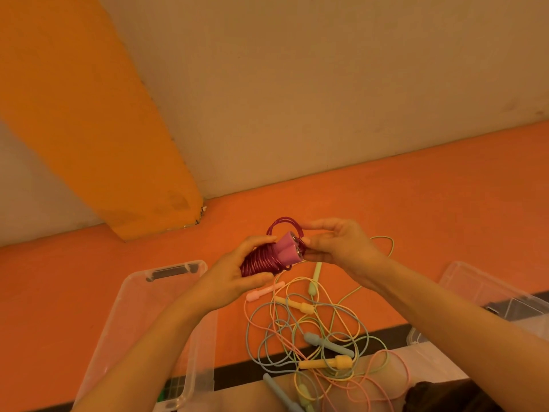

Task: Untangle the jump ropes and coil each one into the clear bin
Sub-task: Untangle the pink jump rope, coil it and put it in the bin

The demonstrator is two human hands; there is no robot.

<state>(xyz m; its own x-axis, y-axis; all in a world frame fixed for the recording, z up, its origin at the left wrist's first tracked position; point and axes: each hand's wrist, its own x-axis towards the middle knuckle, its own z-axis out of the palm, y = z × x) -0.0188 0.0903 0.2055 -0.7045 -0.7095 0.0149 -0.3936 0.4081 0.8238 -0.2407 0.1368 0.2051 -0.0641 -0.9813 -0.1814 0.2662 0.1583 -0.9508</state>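
Magenta jump rope (261,261), wound around its two pink handles, clamped in left hand (237,272); right hand (338,245) pinches its loose loop end. Clear bin (142,316) sits lower left, rim unobstructed. Pastel ropes (312,337) tangled on orange floor (416,218). No legible writing.

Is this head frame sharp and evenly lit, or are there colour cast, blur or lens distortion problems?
Head view: strong warm orange cast tints the wall; wide-angle bowing bends the floor edge; slightly soft overall, though the magenta rope in the left hand reads clearly; the clear bin shows faint glare.
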